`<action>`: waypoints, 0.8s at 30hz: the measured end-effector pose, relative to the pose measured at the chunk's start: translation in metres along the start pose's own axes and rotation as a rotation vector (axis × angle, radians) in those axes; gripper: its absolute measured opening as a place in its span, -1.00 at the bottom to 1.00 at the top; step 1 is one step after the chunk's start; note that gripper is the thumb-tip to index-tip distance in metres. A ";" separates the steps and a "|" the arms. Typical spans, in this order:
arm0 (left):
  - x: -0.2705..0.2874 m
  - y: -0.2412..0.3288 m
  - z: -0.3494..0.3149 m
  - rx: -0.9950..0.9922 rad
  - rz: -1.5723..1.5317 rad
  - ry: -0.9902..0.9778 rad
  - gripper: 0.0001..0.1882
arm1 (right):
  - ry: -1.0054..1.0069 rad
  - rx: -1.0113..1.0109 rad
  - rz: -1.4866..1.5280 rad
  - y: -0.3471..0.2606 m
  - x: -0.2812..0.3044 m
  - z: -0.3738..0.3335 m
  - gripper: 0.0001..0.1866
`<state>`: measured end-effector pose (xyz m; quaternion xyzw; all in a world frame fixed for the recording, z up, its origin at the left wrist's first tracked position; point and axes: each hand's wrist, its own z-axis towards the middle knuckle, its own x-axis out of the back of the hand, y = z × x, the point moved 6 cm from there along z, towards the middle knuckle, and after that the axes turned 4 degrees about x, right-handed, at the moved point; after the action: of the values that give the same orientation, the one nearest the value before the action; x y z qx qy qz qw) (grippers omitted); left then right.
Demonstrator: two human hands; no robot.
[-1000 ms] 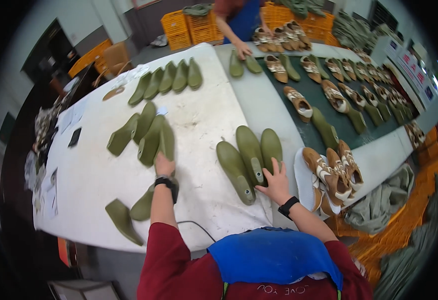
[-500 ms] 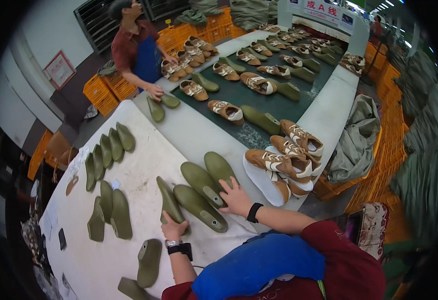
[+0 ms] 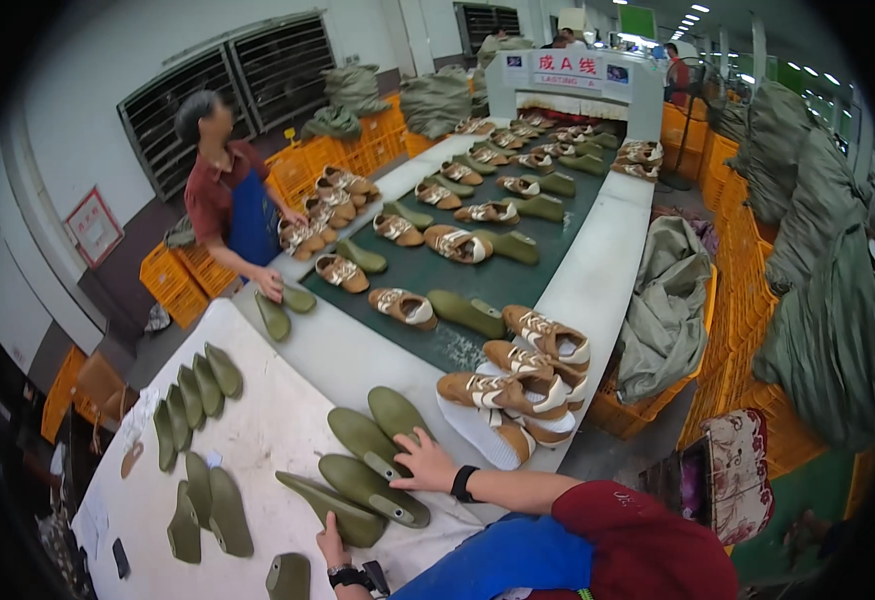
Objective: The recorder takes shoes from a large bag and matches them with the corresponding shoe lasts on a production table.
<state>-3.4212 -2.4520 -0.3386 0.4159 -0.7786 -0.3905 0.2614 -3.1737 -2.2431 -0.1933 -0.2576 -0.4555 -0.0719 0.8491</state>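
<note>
Several olive-green shoe lasts lie side by side on the white-covered table near my hands. My right hand (image 3: 426, 463) has its fingers spread over the heel ends of the upper lasts (image 3: 363, 440), touching them. Beneath it lies another last (image 3: 370, 488) with a metal-rimmed hole at its heel. My left hand (image 3: 334, 542) is at the lower edge of the leftmost last (image 3: 328, 508), index finger stretched out against it. That last is turned with its pointed end to the upper left. The left hand's other fingers are partly hidden.
More lasts stand in a row (image 3: 193, 392) and a cluster (image 3: 228, 510) at left. Brown-and-white sneakers (image 3: 518, 385) are piled right of my hands. A green conveyor (image 3: 398, 270) carries shoes and lasts. Across it, a co-worker (image 3: 233, 200) touches a last. Orange crates (image 3: 703, 400) stand right.
The view has shifted, showing more of the room. The leftmost last has swung round, its pointed end now farther left. My left hand has slipped to its lower edge; my right hand stays on the lasts.
</note>
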 end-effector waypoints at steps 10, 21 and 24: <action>-0.022 0.081 -0.116 -0.536 1.054 0.219 -0.41 | -0.009 -0.020 -0.019 -0.004 -0.005 -0.005 -0.52; -0.089 0.014 -0.102 -0.337 0.321 -0.013 0.16 | -0.006 -0.183 0.318 0.048 -0.024 0.012 -0.36; -0.097 0.014 -0.092 -0.409 0.338 0.026 0.16 | 0.012 -0.168 0.339 0.058 -0.028 0.017 -0.41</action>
<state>-3.3097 -2.4008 -0.2834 0.2235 -0.7383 -0.4853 0.4115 -3.1819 -2.1883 -0.2297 -0.4003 -0.3928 0.0329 0.8273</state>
